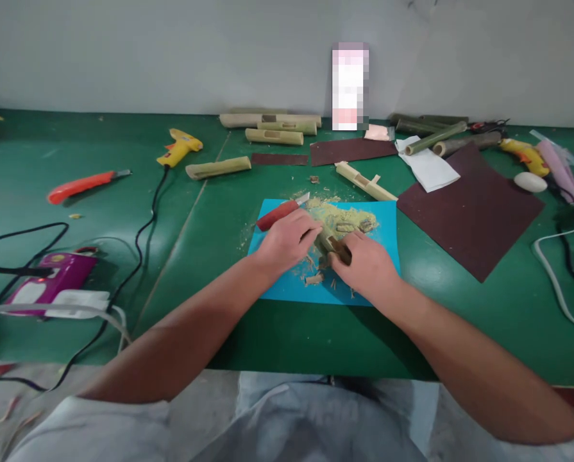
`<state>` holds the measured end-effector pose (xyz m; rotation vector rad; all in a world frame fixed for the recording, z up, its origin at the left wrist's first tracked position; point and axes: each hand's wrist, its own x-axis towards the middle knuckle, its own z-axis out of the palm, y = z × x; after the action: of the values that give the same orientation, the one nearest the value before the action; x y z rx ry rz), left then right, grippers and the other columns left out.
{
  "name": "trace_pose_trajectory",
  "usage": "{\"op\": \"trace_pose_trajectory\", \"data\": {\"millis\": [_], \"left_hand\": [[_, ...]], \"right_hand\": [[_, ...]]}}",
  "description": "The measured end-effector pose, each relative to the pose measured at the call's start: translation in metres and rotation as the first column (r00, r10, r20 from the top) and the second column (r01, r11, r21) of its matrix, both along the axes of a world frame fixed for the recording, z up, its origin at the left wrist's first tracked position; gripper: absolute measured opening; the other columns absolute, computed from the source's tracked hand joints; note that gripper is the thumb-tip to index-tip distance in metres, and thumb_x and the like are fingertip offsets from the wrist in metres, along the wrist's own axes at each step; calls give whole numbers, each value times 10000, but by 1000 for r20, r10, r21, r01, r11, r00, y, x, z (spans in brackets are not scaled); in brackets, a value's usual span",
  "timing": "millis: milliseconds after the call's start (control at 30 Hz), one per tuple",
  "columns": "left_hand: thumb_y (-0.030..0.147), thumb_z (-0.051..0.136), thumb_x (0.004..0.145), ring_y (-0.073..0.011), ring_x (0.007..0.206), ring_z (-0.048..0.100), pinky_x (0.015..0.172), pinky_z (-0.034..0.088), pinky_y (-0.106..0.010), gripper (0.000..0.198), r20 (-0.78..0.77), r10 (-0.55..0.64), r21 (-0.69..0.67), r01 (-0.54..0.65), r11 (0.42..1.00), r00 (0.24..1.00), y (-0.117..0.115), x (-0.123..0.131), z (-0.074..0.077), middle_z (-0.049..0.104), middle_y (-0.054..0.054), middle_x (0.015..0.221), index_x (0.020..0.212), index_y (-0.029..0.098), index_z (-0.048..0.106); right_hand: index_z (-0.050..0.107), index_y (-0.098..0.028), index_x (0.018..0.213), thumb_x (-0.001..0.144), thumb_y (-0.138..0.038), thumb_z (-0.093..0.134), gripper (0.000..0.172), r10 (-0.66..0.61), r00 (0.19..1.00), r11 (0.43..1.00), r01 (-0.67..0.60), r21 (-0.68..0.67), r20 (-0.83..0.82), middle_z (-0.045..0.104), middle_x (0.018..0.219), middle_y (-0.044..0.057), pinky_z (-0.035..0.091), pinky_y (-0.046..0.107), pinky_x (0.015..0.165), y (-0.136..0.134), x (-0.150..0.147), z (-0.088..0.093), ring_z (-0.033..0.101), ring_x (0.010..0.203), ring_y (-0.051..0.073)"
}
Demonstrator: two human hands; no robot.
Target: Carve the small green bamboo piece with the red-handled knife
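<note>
A short bamboo tube (324,238) with an opening cut in its side is held between my hands over a blue sheet (277,292). My left hand (288,239) is closed on the tube's far end. In my right hand (367,258) is a dark brown piece of sandpaper (340,249), pressed at the tube's opening; my fingers hide part of both. Pale bamboo dust (344,215) and shavings lie around them on the sheet. Just beyond my left hand rests a red-handled knife (279,215), its blade pointing right.
Several cut bamboo tubes (274,136) lie at the back. Brown sandpaper sheets (479,212) and a white paper (428,168) are to the right. Leftward are a yellow glue gun (179,147), an orange utility knife (87,186) and a purple power strip (53,276) with trailing cords.
</note>
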<state>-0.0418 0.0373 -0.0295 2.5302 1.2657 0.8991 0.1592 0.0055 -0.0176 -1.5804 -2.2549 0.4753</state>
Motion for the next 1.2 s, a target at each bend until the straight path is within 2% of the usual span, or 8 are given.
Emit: {"op": "trace_pose_trajectory", "data": {"millis": [167,300,400,600,733,933,1067,1200], "left_hand": [[283,518,1016,-195,845,683,754,559,-314,235,-7,-86,-27,86,996,996,-6,3,1,721,-61,878,936,200,723],[256,541,1017,-190,865,698,828,574,-327,219,113,-6,48,1,999,994,-6,1,6,746,-58,878,899,193,714],[238,544,1014,-194,886,701,884,576,-353,213,125,24,86,-35,996,992,-2,-2,9,765,-65,914,924,189,731],[269,620,976,-199,924,722,869,591,-335,158,107,28,-24,-25,999,994,1,-6,5,782,-65,963,1006,185,751],[292,659,957,-193,911,746,849,598,-309,172,125,74,-97,-62,993,989,-1,-7,1,803,-60,1010,1048,197,769],[287,611,964,-200,937,745,878,599,-320,203,173,205,-57,-198,978,963,9,-10,2,808,-49,968,1001,210,795],[294,610,953,-200,921,737,868,599,-329,195,113,178,-73,-171,983,977,15,-14,-1,806,-37,940,964,217,789],[289,555,996,-192,866,724,833,587,-327,245,63,81,-18,-80,997,995,13,-13,-2,788,-59,904,901,185,756]], "right_hand": [[618,-206,899,938,-347,565,156,1,1000,1000,-1,-9,4,694,958,89,422,345,695,3,0,-1,630,865,234],[622,-198,918,922,-349,581,157,-16,1000,1000,16,-20,17,696,963,93,414,349,678,4,0,0,629,848,237],[629,-195,917,921,-348,572,164,-17,1000,1000,17,-21,19,700,968,95,421,354,686,2,0,1,636,859,243],[632,-198,902,934,-345,561,166,-10,1000,1000,10,-15,5,709,977,97,445,352,726,2,0,2,644,898,244],[636,-192,907,927,-329,575,151,-18,1000,1000,18,-20,14,712,979,100,444,347,725,2,0,3,644,899,245],[638,-192,905,933,-342,567,168,-13,1000,1000,14,-8,15,707,962,98,433,344,699,1,0,3,638,856,238],[637,-194,903,939,-336,556,167,-8,1000,1000,8,-1,18,703,964,100,424,344,684,-1,-1,4,635,848,238],[635,-193,905,926,-334,571,156,-6,999,1000,7,-12,35,699,971,103,412,341,665,-1,-1,4,631,826,229]]}}
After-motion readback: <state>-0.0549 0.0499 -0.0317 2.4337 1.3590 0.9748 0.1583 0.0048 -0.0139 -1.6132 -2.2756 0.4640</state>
